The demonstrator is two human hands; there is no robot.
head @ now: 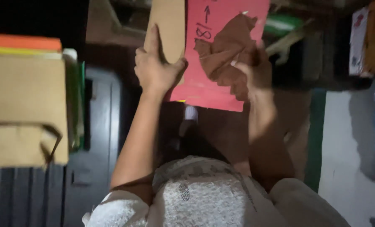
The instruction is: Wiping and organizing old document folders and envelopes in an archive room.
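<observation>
We see the red sheet [221, 54] held up ahead of us, long axis running up out of frame, a brown patch [227, 52] on its face. Our left hand [156, 67] clamps the tan board [168, 25] beside it, thumb across the sheet's edge. Our right hand [254, 69] pinches the patch, fingers together. A stack [26, 105] sits left.

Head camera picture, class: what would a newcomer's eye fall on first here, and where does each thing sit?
First the bright red sheet at top centre, with a crumpled brown piece lying on it. Next the two bare hands: the left hand grips a tan cardboard strip beside the sheet, and the right hand presses on the brown piece. At far left stands a stack of cardboard.
</observation>
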